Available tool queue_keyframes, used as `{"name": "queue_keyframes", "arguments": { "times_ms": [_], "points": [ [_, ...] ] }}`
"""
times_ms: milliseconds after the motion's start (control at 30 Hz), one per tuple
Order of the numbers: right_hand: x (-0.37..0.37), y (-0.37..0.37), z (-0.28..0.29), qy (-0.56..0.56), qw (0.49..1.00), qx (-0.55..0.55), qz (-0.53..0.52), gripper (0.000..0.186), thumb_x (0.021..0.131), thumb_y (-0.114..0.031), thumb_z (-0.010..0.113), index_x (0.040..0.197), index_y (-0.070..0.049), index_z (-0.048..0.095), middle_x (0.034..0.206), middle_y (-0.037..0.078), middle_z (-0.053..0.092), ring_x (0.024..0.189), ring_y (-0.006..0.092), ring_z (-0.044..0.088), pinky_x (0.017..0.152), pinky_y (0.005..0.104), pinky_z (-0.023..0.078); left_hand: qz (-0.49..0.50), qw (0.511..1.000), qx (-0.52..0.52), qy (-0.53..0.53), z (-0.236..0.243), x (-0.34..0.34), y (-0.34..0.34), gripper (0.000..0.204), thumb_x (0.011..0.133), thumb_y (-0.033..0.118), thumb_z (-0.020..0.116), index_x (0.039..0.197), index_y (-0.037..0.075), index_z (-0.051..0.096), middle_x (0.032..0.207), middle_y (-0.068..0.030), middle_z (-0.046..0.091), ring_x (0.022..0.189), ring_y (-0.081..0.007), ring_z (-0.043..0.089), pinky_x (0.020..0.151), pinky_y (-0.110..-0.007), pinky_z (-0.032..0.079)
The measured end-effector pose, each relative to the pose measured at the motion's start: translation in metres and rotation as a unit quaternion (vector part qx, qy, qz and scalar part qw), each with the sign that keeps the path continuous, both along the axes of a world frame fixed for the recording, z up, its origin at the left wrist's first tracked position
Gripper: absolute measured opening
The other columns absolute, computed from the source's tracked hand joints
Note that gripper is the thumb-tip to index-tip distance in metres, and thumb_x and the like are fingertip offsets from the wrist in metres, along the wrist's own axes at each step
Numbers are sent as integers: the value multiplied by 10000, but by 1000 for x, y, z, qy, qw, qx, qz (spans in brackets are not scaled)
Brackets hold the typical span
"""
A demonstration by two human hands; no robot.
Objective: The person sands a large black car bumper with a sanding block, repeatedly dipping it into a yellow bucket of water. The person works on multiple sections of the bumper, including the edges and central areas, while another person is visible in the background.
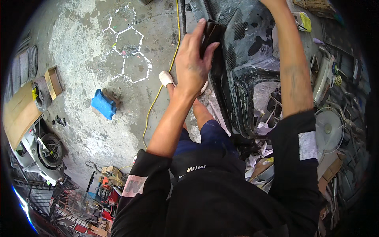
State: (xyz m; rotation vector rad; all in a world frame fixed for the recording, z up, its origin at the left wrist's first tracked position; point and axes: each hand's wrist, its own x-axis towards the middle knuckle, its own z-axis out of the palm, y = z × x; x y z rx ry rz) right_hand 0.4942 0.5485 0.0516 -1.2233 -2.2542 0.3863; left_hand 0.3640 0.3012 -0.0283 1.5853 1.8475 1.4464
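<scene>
A large black car body panel (246, 94) with a woven carbon-fibre look and whitish dusty smears stands in front of me, slightly to the right. It has an open window-like gap framed by a glossy rim. My left hand (192, 65) grips the dark raised edge (212, 33) at its left side, thumb and fingers on either side of it. My right hand (273, 3) reaches over the panel at the top edge of the picture. Only its wrist end shows, so its fingers are cut off.
A yellow hose (162, 85) runs along the stained concrete floor past my shoe. A blue-covered bundle (104, 104) lies to the left. White markings (130, 51) form hexagons on the floor. A fan (329, 128) and scrap parts crowd the right; a motorcycle wheel (51, 150) stands left.
</scene>
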Motion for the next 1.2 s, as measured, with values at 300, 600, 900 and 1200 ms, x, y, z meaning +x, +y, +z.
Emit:
{"name": "queue_keyframes", "arguments": {
  "times_ms": [300,600,900,1200],
  "points": [
    [-11,16,-33,-99,990,-7,-99,601,807,-503,825,1319,-203,732,1695,197,307,1510,499,341,1200,551,398,-14,996,-77,46,21,11,-23,756,930,32,722,1621,78,421,1069,-203,635,854,-362,654,770,-428,562],
    [-19,8,-13,-98,983,-88,-125,411,821,-486,850,943,-95,804,1744,147,234,1519,499,341,1190,653,365,29,988,-53,142,26,37,16,722,892,9,685,1583,78,490,902,-164,559,784,-343,576,740,-435,505],
    [-17,10,-16,-80,983,-109,-125,371,837,-466,846,933,-109,817,1756,126,215,1536,480,328,1188,661,353,28,990,-50,130,29,39,18,742,845,-31,675,1563,69,515,916,-148,568,860,-363,567,760,-470,504],
    [-19,9,-17,-89,982,-103,-132,354,833,-460,853,911,-117,813,1748,117,245,1541,477,321,1199,655,338,23,986,-101,131,25,42,3,699,898,15,681,1574,82,513,887,-153,546,832,-334,560,763,-434,490]
  ]
}}
